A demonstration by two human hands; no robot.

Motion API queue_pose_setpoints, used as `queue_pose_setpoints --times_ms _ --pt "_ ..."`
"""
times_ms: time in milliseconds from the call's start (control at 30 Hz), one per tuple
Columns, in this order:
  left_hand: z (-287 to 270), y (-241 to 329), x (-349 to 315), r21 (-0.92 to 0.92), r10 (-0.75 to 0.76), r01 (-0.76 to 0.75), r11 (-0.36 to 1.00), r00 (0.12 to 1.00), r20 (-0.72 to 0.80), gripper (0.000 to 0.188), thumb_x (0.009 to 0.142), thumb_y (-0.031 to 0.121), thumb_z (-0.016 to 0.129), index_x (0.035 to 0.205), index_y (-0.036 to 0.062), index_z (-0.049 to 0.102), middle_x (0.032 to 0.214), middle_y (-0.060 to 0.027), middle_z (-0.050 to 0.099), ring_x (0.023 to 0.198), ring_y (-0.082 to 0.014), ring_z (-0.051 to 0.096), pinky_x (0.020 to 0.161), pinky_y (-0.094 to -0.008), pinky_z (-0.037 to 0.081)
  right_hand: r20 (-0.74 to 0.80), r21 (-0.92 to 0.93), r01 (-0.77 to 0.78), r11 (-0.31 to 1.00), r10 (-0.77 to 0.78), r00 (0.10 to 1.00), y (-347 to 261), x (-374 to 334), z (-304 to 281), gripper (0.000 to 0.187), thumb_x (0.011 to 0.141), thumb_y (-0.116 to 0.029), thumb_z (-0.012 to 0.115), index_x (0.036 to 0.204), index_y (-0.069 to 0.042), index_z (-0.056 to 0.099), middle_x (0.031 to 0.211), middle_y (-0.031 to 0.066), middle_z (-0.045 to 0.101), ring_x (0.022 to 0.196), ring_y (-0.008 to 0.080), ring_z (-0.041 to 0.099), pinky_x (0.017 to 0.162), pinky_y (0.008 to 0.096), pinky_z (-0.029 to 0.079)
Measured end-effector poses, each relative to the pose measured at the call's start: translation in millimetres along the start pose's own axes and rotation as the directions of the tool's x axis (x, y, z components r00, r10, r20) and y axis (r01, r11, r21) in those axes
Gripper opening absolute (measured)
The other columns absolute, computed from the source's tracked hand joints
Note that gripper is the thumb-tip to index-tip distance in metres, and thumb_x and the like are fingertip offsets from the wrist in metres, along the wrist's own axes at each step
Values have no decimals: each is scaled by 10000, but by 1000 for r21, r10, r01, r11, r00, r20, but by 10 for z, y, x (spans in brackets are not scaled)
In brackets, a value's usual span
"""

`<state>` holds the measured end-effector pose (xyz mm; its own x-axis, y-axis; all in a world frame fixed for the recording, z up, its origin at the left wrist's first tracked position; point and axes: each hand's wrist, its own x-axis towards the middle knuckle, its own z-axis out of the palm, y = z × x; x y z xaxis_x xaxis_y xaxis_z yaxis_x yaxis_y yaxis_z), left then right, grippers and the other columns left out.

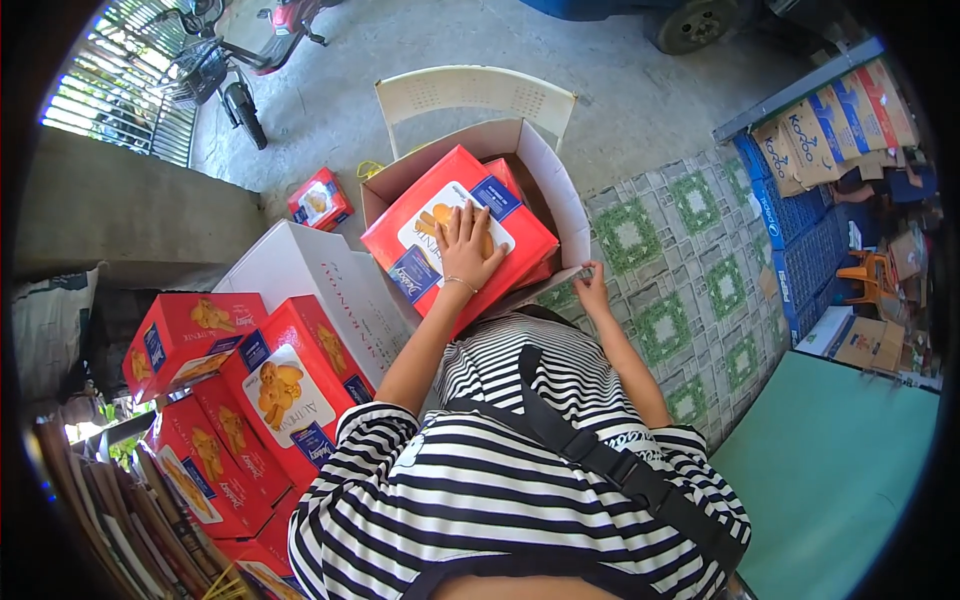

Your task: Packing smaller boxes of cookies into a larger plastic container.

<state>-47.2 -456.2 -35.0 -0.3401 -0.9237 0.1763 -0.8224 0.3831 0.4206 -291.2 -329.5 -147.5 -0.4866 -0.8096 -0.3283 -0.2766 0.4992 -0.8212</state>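
My left hand (466, 245) lies flat with fingers spread on top of a red cookie box (525, 238), which has a picture of cookies and blue labels. The box sits tilted in the mouth of a white cardboard carton (556, 180) right in front of me. Part of another red box shows beneath it; the carton's bottom is hidden. At the carton's near right corner, the fingers of my right hand (593, 289) pinch the edge of its flap (548, 284).
Several red cookie boxes (210, 440) are stacked at my left, beside a closed white carton (300, 265). A white chair (475, 88) stands behind the open carton. One red box (320, 199) lies farther left. Blue crates (800, 250) and a green tabletop (830, 470) are at right.
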Motion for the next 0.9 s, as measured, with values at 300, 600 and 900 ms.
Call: queue_pose_setpoints --times_ms 300,600,900 --pt "-6 -5 -11 8 0 0 1000 1000 9 675 727 500 515 1309 198 356 1401 -88 250 1301 -287 187 1029 -515 38 11 30 -6 1000 5 1000 60 -5 10 412 725 -112 585 1084 -166 389 689 100 576 666 261 587 620 372 445" --pt "-1 -14 -15 -7 -6 6 1000 1000 9 684 718 518 516 1304 196 367 1402 -82 251 1303 -281 182 1034 -510 20 38 -10 67 998 -66 997 -6 -95 -23 453 762 -15 545 1144 -141 337 698 96 566 606 171 589 553 284 479" --pt "-150 -517 -247 -301 -476 386 872 811 -341 637 661 230 681 1207 22 428 1238 -210 416 1138 -349 390 981 -428 254 -194 -115 94 989 -116 974 -779 -87 -115 408 816 -358 555 1025 -13 491 918 180 563 859 274 551 746 359 430"
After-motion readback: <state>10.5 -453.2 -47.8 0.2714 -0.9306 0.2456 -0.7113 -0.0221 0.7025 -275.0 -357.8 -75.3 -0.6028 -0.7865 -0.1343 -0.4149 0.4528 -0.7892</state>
